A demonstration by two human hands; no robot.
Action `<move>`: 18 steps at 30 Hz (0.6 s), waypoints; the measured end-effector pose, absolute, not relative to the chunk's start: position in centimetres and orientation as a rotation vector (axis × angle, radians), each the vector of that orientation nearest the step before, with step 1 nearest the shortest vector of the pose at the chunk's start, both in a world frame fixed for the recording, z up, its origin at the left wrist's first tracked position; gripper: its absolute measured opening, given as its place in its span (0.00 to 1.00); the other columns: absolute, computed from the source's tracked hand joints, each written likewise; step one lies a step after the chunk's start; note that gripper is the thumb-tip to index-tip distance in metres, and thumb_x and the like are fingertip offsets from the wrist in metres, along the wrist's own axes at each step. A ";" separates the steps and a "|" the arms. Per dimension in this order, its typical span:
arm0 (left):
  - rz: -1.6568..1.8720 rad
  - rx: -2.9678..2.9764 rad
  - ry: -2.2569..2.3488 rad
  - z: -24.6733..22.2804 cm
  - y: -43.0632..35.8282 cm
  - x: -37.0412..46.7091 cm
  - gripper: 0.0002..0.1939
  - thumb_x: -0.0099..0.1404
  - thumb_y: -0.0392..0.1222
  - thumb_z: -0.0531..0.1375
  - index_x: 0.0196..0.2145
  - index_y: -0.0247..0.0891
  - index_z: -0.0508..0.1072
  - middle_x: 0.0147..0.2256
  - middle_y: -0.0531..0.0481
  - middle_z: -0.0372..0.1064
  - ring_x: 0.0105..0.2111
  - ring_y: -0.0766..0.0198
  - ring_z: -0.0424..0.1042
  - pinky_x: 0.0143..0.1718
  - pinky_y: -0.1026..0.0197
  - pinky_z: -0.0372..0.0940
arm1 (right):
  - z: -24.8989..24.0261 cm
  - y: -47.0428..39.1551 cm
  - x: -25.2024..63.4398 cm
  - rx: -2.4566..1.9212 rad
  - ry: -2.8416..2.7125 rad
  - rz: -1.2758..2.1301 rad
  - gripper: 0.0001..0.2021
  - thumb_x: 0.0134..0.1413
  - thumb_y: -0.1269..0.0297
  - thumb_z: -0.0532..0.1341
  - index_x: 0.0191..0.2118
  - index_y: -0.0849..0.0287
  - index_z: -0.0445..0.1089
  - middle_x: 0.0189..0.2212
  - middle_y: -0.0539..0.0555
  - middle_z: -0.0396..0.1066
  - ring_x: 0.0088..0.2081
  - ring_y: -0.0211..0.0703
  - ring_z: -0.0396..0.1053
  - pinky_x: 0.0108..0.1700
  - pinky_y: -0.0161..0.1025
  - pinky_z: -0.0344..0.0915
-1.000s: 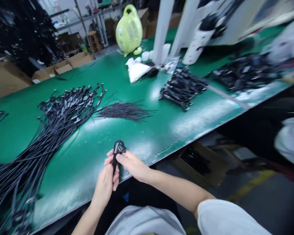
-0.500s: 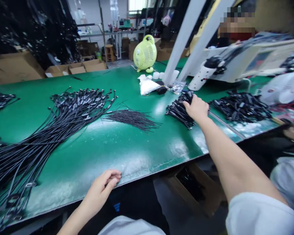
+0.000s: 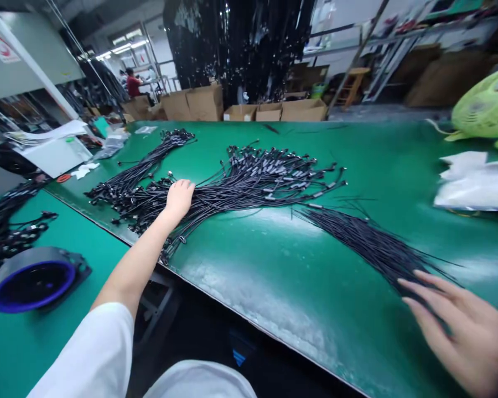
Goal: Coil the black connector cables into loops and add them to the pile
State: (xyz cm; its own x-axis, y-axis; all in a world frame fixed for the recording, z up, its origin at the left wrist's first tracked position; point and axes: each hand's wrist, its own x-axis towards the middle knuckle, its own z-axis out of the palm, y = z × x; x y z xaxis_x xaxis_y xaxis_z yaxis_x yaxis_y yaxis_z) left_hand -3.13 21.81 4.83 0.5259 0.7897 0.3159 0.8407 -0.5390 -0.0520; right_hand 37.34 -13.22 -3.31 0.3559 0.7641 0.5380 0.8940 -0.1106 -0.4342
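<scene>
My left hand [image 3: 180, 199] rests on a large bundle of black cables [image 3: 232, 194], its fingers curled over the near part and their tips hidden. Small metal connectors and grey tags show along the bundle's right end. At the lower right is my right hand [image 3: 465, 326], slightly blurred, with its fingers stretched out and apart. Those fingertips are at the near end of a pile of thin black wires [image 3: 365, 240], overlapping it; firm contact cannot be made out.
Another cable bundle [image 3: 145, 166] lies behind on the green table [image 3: 274, 276]. A grey round device with a purple rim [image 3: 33, 279] sits at left. A white bag [image 3: 477, 185] and a green fan [image 3: 487, 105] stand at right. Cardboard boxes [image 3: 193, 103] line the far side.
The view has swung left. My left hand has gone from the table's front edge to the cable bundle. My right hand has left the short black cables and come to the thin wires.
</scene>
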 end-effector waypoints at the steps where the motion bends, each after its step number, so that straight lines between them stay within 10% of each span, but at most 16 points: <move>1: -0.348 -2.559 -1.392 5.0 23.4 -3.7 0.16 0.65 0.27 0.49 0.45 0.29 0.73 0.46 0.31 0.70 0.50 0.48 0.66 0.50 0.47 0.58 | -3.2 -12.7 36.6 -1.835 -1.547 -0.264 0.11 0.55 0.48 0.53 0.38 0.39 0.71 0.46 0.62 0.72 0.45 0.57 0.72 0.50 0.57 0.64; 6: -0.350 -2.609 -1.270 5.0 25.7 -6.1 0.09 0.67 0.35 0.54 0.32 0.33 0.73 0.35 0.39 0.72 0.41 0.52 0.69 0.46 0.51 0.60 | -1.9 -10.5 34.0 -1.696 -1.902 -0.278 0.14 0.63 0.54 0.51 0.42 0.51 0.71 0.43 0.54 0.75 0.40 0.48 0.75 0.46 0.48 0.72; 14: -0.555 -2.719 -1.031 2.6 21.7 -6.3 0.12 0.70 0.43 0.52 0.42 0.34 0.71 0.39 0.42 0.70 0.41 0.55 0.67 0.45 0.53 0.62 | 3.0 1.5 20.9 -1.647 -2.191 -0.070 0.22 0.65 0.61 0.50 0.62 0.58 0.58 0.59 0.61 0.62 0.55 0.48 0.67 0.52 0.43 0.68; 18: -0.637 -2.779 -0.935 2.2 20.4 -7.2 0.14 0.69 0.34 0.52 0.50 0.35 0.69 0.43 0.41 0.70 0.45 0.56 0.68 0.48 0.52 0.62 | 2.6 8.5 15.6 -1.737 -2.298 -0.115 0.19 0.59 0.65 0.58 0.55 0.64 0.66 0.51 0.64 0.70 0.51 0.53 0.69 0.53 0.46 0.65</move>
